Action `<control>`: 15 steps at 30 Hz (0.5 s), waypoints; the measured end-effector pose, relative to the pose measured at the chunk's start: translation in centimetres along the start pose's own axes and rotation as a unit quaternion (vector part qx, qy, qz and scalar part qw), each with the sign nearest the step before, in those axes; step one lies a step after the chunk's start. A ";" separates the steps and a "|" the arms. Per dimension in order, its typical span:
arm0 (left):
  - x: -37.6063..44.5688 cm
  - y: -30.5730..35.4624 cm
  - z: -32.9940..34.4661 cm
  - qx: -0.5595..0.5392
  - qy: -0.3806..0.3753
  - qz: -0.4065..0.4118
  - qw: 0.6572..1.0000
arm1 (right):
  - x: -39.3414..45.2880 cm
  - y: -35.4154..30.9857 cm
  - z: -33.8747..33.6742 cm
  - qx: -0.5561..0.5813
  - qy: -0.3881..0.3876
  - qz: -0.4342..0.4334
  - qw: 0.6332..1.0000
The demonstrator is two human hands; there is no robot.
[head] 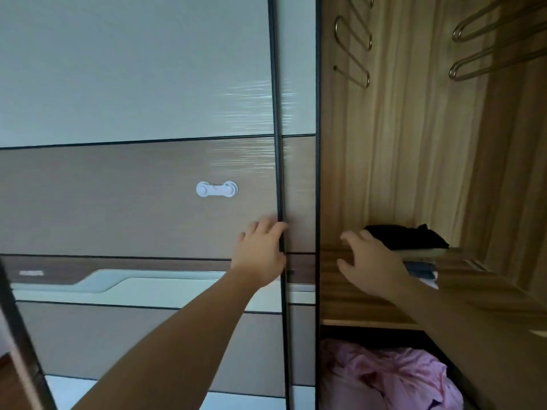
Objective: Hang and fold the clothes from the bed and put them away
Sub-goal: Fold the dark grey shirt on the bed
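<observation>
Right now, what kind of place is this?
Most likely a bedroom, seen at an open built-in wardrobe: a sliding door on the left, bare metal hangers up top, folded clothes stacked on a wooden shelf, and a pink garment in the compartment below.

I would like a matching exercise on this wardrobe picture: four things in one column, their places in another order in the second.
Things:
1. left hand
2. white child lock
3. pink cloth
4. folded clothes

Places:
A. below the shelf
B. on the shelf
C. on the sliding door's edge
D. on the door's brown panel

Pairs: 1-C, 2-D, 3-A, 4-B
</observation>
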State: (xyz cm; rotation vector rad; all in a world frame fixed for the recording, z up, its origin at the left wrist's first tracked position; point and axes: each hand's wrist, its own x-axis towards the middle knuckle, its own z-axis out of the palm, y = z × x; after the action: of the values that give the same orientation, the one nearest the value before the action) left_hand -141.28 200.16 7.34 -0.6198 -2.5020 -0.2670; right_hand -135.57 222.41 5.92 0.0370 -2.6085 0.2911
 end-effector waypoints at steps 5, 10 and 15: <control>-0.1 -6.6 -1.3 0.061 0.042 -0.051 0.996 | 2.2 -8.2 1.5 -0.090 0.040 -0.116 0.988; 2.1 -12.9 -0.9 0.106 0.088 -0.032 0.990 | 5.9 -13.4 5.2 -0.204 0.047 -0.148 0.967; 4.1 -17.5 1.4 0.126 0.167 0.060 0.976 | 8.6 -13.9 9.2 -0.309 0.056 -0.222 0.923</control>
State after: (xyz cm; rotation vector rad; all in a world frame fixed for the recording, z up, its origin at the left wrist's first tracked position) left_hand -153.45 186.89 7.38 -0.5663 -2.1211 -0.0053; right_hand -146.40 207.10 5.18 0.3718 -2.3756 -0.6691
